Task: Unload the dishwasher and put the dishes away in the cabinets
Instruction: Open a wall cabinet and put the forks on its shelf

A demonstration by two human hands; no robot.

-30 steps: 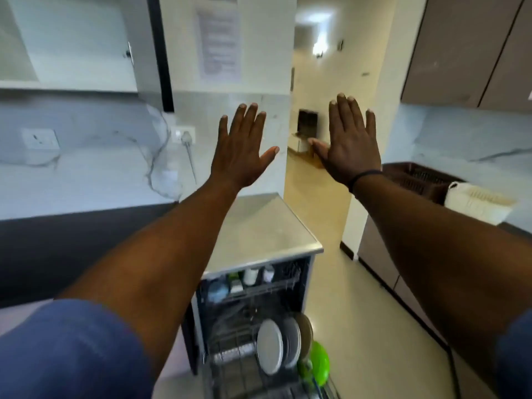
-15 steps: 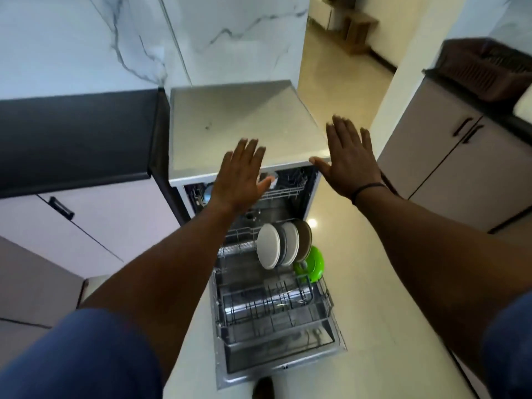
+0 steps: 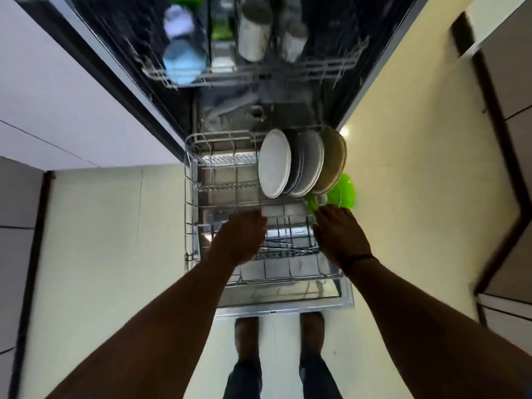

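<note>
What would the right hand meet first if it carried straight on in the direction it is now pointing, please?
Most likely the green dish at the right edge of the lower rack. The right hand points up and slightly left, its fingertips right at that green piece. Whether they already touch is unclear from this view.

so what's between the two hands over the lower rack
Only bare rack wires show between the left hand and right hand, in the head view; no dish there.

white plate (image 3: 274, 163), green bowl (image 3: 344, 191)
</note>
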